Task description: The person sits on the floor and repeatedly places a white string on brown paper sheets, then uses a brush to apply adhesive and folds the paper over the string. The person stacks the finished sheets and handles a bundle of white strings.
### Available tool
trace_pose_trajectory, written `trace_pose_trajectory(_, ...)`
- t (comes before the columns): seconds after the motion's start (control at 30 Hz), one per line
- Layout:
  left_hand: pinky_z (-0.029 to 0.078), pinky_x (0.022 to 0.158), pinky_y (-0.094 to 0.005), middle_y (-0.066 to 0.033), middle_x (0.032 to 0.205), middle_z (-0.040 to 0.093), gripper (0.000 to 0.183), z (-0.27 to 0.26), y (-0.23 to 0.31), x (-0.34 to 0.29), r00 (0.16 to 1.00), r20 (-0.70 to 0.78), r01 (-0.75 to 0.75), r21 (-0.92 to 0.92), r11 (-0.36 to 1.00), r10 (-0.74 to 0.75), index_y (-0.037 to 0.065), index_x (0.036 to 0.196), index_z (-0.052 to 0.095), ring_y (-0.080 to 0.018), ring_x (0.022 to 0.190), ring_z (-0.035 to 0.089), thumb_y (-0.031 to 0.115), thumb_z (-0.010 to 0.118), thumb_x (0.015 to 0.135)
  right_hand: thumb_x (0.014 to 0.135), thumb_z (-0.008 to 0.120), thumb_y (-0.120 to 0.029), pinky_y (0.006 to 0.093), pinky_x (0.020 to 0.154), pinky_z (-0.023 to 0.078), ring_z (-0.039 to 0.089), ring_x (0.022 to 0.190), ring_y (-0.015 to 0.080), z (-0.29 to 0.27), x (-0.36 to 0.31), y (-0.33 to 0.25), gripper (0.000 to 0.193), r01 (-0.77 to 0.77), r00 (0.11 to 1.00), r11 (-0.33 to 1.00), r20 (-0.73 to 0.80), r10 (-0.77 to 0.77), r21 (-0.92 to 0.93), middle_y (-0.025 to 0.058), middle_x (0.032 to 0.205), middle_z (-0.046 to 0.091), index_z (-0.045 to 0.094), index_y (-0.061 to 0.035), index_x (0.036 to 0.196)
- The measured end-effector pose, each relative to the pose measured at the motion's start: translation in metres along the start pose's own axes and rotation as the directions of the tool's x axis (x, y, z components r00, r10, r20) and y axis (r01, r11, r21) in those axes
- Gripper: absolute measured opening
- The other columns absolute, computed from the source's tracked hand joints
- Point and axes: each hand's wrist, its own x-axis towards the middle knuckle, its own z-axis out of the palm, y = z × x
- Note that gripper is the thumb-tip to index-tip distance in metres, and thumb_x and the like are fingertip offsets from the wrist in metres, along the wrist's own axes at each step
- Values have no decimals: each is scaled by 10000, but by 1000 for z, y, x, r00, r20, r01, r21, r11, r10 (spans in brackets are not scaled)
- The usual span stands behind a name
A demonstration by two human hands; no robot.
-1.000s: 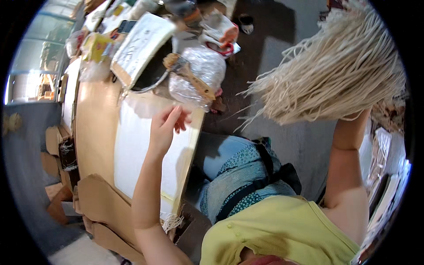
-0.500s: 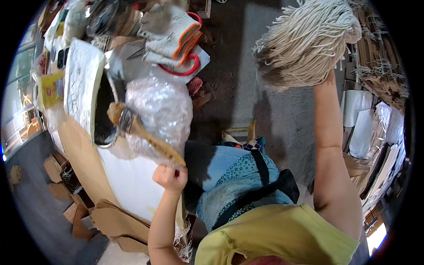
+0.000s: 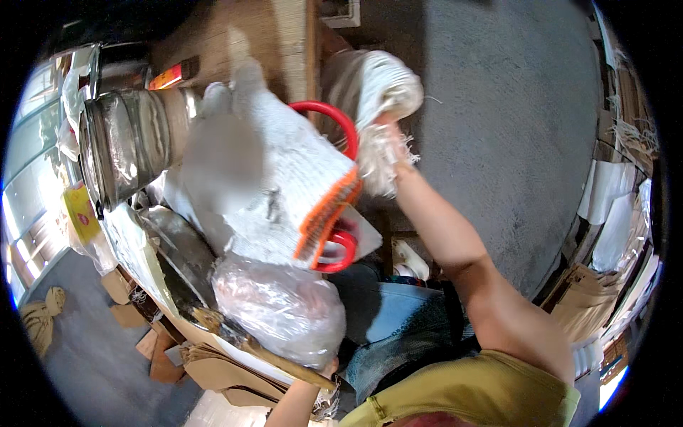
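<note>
My right hand is closed around a thick bundle of off-white strings, beside the cluttered work surface. Part of the bundle is smeared by motion. Only a bit of my left hand shows beside the handle of a wooden paintbrush; its fingers are mostly hidden. The brush lies slantwise by a dark-lined tub. Just beyond that hand is a clear plastic bag. White knit gloves with orange cuffs lie over red-handled scissors, and a blurred grey patch covers part of them.
Large glass jar at the left, beside a yellow packet. A wooden surface lies at the back. Brown cardboard pieces are low on the left; more sheets and white rolls stand at right. Grey floor runs between.
My right hand has swung left with the string bundle, from the far right to beside the gloves. The view has shifted, so the gloves and jar appear larger. My left hand is now mostly hidden.
</note>
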Motion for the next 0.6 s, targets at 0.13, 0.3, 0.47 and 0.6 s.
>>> trace_pose_trajectory(0.13, 519, 575, -346, -72, 744, 680, 200, 0, 5, 8, 1000, 26, 2, -21, 1000, -2, 93, 820, 726, -268, 620, 656, 250, 711, 698, 792, 704, -328, 438, 859, 453, 567, 997, 358, 68, -25, -17, 497, -20, 994, 999, 111, 16, 38, 155, 1127, 579, 510, -71, 1171)
trace_pose_trajectory(0.3, 531, 589, -346, -70, 774, 698, 211, 6, 3, 13, 1000, -2, -4, -72, 997, 4, 94, 838, 736, -263, 635, 669, 255, 713, 704, 814, 683, -330, 438, 835, 470, 589, 964, 362, 66, -43, -2, 438, 30, 984, 998, 179, -20, -52, 151, 1093, 610, 554, -71, 1143)
trace_pose_trajectory(0.47, 543, 604, -346, -68, 805, 717, 223, -10, 5, 8, 999, -28, -33, -105, 994, 30, 95, 857, 746, -259, 650, 681, 260, 716, 710, 836, 662, -331, 438, 810, 488, 611, 932, 367, 38, -74, 35, 387, 59, 963, 988, 268, -19, -143, 148, 1059, 641, 598, -71, 1115)
trace_pose_trajectory(0.6, 556, 617, -363, -106, 849, 721, 246, -16, 2, 2, 996, 4, -83, -84, 993, 84, 67, 878, 737, -297, 679, 691, 267, 701, 739, 854, 645, -333, 439, 791, 502, 628, 906, 370, 8, -98, 69, 355, 104, 938, 973, 346, -27, -205, 145, 1031, 666, 633, -71, 1092)
